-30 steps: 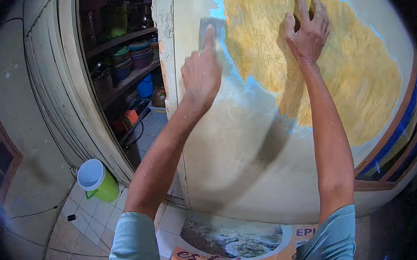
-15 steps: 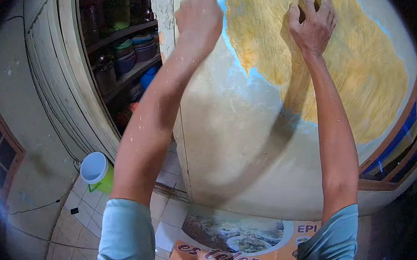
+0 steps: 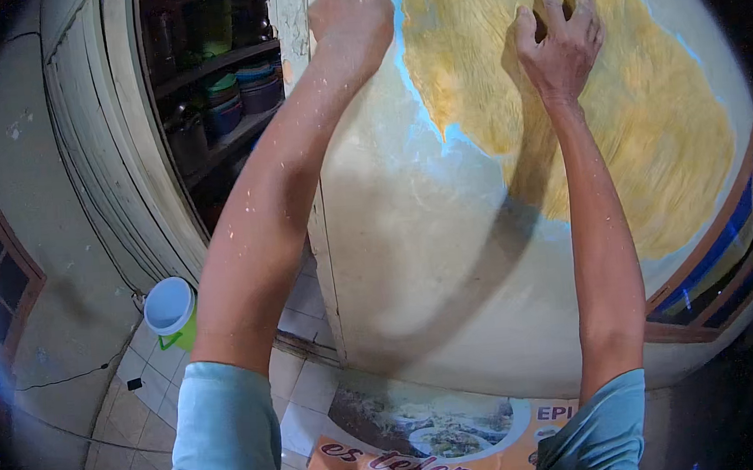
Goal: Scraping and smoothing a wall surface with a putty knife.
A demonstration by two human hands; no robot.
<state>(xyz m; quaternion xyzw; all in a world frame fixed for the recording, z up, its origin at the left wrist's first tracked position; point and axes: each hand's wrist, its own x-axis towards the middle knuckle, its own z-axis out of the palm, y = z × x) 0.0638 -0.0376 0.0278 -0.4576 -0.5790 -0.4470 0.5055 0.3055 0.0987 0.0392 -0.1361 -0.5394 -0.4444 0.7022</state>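
Nearest are the person's pale blue sleeves (image 3: 224,425). The left hand (image 3: 351,20) is raised to the upper edge of view, fingers curled; whether they hold something, I cannot tell. The right hand (image 3: 561,52) has its fingers spread and bent, tips on the blue-edged yellow patch (image 3: 461,72) of the wall (image 3: 414,267) facing the person. On the left, a green bucket (image 3: 170,306) stands on the tiled floor (image 3: 309,388). Beyond the doorway, shelves (image 3: 216,69) hold stacked tubs (image 3: 260,95).
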